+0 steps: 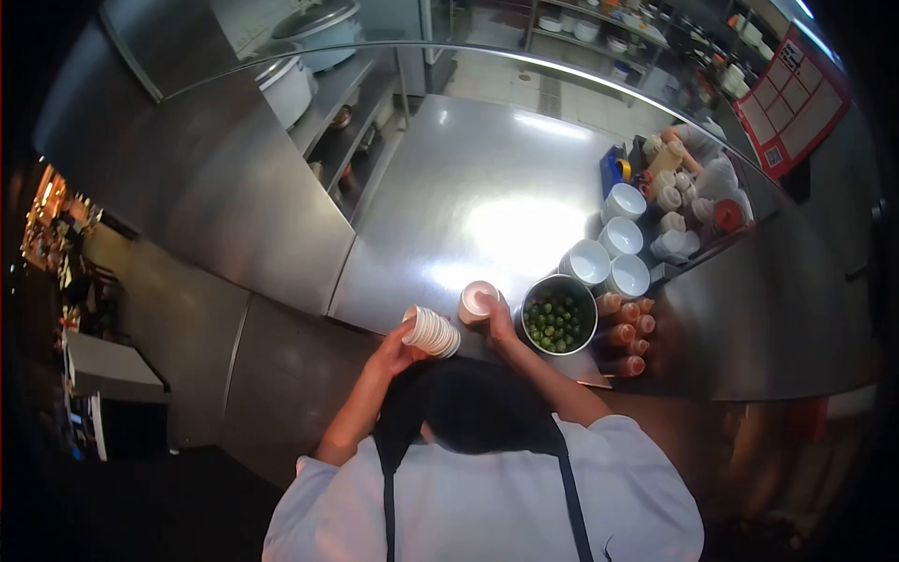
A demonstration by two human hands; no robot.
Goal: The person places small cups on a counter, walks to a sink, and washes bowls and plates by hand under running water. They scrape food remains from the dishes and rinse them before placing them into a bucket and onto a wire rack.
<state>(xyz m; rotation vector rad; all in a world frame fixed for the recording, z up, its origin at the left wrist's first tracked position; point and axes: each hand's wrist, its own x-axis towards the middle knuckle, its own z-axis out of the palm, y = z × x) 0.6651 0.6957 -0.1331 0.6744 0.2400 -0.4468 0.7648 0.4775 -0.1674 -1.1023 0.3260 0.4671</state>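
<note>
A tilted stack of small white cups point(434, 333) rests in my left hand point(393, 350), whose fingers wrap around its left end. Just to the right, my right hand point(500, 324) is closed on a pale round cup point(477, 296) at the counter's near edge, with the thumb over its rim. Beside that hand stands a round metal pot point(595, 314) holding many small green round vegetables point(554, 321).
White bowls point(621, 236) stand on the steel counter point(440, 178) behind the pot. Squeeze bottles point(629, 335) with orange contents are right of it. More bottles and a blue container point(613, 169) sit at the back right. A glass edge point(524, 58) spans the far side.
</note>
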